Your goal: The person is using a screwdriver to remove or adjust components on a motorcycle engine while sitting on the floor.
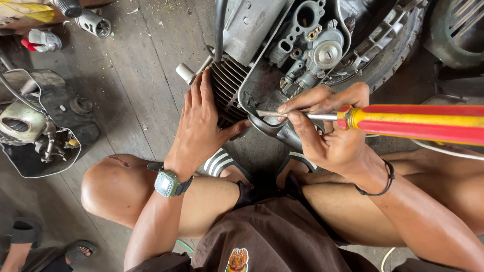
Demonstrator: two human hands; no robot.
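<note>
A black tray (30, 161) of greasy metal parts sits on the wooden floor (136, 75) at the left, with a small white cylinder (95, 23) and a red-and-white part (41, 40) beyond it. A tyre (388, 55) curves behind the engine (282, 55), and a black cable (220, 25) hangs down over its casing. The engine lies between the person's knees, grey and oily, with a dark finned cylinder (226, 90) and an exposed carburettor (317, 55). The left hand (201, 126) lies flat, fingers spread, pressing the fins. The right hand (327, 126) pinches the steel shaft of a red-and-yellow screwdriver (413, 123), its tip resting at the casing's lower edge.
</note>
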